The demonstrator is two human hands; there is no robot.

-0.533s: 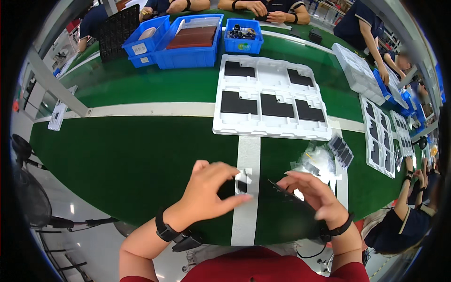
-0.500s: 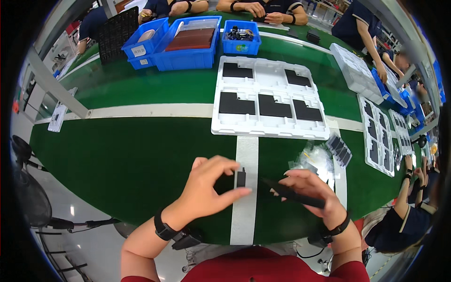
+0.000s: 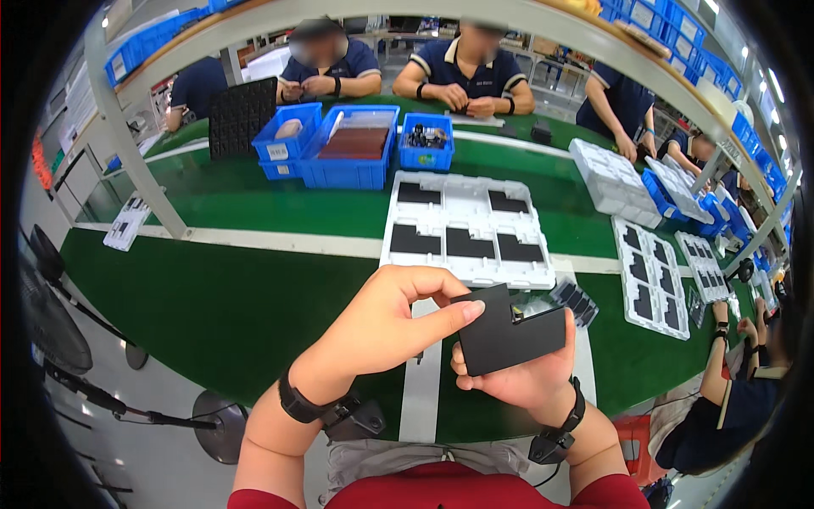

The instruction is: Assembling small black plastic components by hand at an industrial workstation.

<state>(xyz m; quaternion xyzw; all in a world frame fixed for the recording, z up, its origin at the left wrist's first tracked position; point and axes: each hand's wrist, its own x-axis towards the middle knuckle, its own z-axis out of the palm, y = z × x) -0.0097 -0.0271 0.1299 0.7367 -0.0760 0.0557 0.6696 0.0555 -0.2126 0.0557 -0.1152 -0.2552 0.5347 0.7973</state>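
Observation:
My right hand (image 3: 526, 377) holds a flat black L-shaped plate (image 3: 507, 335) from below and behind, raised above the green table (image 3: 220, 297). My left hand (image 3: 394, 318) reaches across, its fingertips pressing on the plate's upper left corner. Both wrists carry black bands. Just beyond the hands lies a white moulded tray (image 3: 469, 227) with several black plates seated in its recesses. A small stack of dark parts (image 3: 577, 299) lies to the right of the held plate.
Blue bins (image 3: 352, 157) stand at the back of the table. More white trays (image 3: 649, 276) with black parts lie to the right, with a stack (image 3: 609, 174) behind them. Other people sit across the table and along the right side. A white stripe (image 3: 424, 382) crosses the table.
The hands have risen closer to the camera. The black plate, earlier held low and edge-on with a small part in the left fingers, now faces me with both hands on it.

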